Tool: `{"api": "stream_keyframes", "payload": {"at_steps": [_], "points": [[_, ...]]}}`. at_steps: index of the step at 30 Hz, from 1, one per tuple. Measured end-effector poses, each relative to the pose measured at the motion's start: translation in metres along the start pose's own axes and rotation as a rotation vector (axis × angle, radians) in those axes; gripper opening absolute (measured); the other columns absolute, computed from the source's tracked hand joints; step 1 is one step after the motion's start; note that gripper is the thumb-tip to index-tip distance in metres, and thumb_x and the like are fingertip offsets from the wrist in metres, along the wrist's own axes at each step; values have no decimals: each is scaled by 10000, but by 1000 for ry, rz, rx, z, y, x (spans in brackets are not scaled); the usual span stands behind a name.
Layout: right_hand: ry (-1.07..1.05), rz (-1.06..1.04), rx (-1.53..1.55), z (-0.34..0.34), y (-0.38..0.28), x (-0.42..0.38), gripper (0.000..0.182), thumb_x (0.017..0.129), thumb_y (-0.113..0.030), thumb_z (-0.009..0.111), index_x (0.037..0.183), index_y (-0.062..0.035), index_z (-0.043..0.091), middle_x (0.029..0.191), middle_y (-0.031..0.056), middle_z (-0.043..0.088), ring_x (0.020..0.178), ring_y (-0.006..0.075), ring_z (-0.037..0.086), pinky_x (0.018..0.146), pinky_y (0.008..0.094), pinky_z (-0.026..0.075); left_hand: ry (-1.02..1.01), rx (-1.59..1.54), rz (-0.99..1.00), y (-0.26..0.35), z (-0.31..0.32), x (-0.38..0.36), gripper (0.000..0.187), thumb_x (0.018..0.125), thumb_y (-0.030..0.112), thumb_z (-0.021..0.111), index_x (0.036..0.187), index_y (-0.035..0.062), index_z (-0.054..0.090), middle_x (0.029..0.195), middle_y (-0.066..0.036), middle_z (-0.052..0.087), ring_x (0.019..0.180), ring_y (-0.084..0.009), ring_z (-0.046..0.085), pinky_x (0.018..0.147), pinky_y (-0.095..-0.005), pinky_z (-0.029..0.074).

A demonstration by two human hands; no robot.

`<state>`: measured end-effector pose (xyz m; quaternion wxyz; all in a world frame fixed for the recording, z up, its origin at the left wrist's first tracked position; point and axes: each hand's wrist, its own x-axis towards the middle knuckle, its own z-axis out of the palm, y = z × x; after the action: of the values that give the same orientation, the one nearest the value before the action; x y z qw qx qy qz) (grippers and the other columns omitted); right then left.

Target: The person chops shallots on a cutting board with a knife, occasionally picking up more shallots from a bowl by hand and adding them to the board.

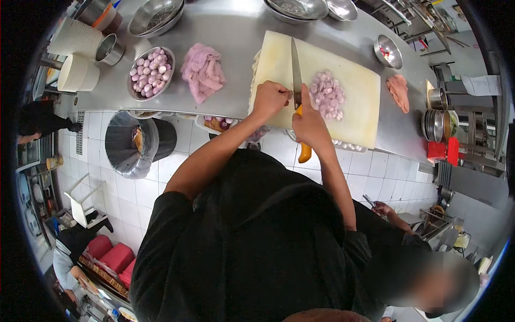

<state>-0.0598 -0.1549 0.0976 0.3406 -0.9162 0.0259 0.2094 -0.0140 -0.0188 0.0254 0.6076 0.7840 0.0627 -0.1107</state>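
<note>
A knife (296, 67) with a yellow handle stands with its blade pointing to the far edge of a white cutting board (354, 91). My right hand (309, 121) is closed on it where handle meets blade. Just left of the blade, my left hand (272, 99) has its fingers pinched together; whatever they hold is too small to make out. A pile of cut shallots (328, 95) lies on the board, right of the knife. Further left, a metal bowl (170, 79) holds whole peeled shallots (151, 72), with a crumpled pink cloth (203, 72) beside it.
Metal bowls (155, 19) stand along the far side of the steel table (230, 32). A small bowl (388, 52) and an orange-pink cloth (398, 92) are at the right. A lined bin (131, 145) stands on the floor, left. Another person's hand (382, 209) shows at lower right.
</note>
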Motion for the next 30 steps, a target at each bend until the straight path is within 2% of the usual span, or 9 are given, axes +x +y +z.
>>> {"api": "stream_keyframes", "payload": {"at_steps": [2,5,8,11,14,20,23,26,30], "points": [[128,-145,-121,26,24,17,854,861,-52,491,1596,-92,60,809,275,681,633,380,683,619,457,551,16,15,40,-8,2,4,170,831,131,697,835,-24,769,685,-105,724,610,-149,694,613,-289,553],[114,-147,-33,27,25,22,848,859,-47,480,1593,-67,55,796,260,683,544,320,668,557,428,547,21,58,57,-6,0,6,172,830,139,703,825,-19,770,690,-105,727,607,-156,694,615,-290,553],[-53,54,106,-4,-4,0,820,884,-29,448,1605,-121,69,978,239,687,549,286,664,565,416,562,10,47,53,-2,-1,3,166,824,119,682,843,-19,772,675,-122,721,596,-182,700,620,-312,562],[-101,90,79,-18,-21,-13,816,888,-29,440,1604,-117,58,979,243,685,552,281,665,567,413,566,20,-11,51,-8,2,3,170,820,112,671,851,-22,771,665,-130,718,586,-195,702,620,-323,565],[-111,82,78,-18,-27,-16,847,864,-42,480,1587,-41,39,822,279,685,612,356,686,598,453,555,4,-19,31,-11,3,6,176,837,118,695,888,-34,768,708,-130,731,617,-170,707,627,-301,565],[178,-176,-66,36,25,28,856,857,-27,457,1600,-116,40,867,288,676,587,385,667,563,441,554,10,-3,58,-9,0,6,172,823,101,672,885,-25,771,686,-134,723,607,-174,706,617,-305,564],[35,-61,-52,19,14,21,880,838,-52,502,1582,-33,31,846,288,687,729,435,685,678,489,552,-1,8,17,-1,-1,2,164,829,93,666,868,-28,771,694,-126,728,617,-164,711,623,-291,570],[-52,43,59,-4,-12,-5,840,854,-26,435,1603,-102,62,848,246,678,547,310,665,569,421,561,1,-30,5,-6,0,3,161,836,95,672,861,-31,769,709,-120,733,634,-155,720,626,-283,576],[-72,67,60,-9,-21,-11,822,853,-29,425,1597,-73,79,838,231,674,537,285,665,569,408,567,-7,-19,-18,-5,0,4,163,842,100,676,871,-34,766,719,-123,737,643,-159,730,626,-287,578]]}}
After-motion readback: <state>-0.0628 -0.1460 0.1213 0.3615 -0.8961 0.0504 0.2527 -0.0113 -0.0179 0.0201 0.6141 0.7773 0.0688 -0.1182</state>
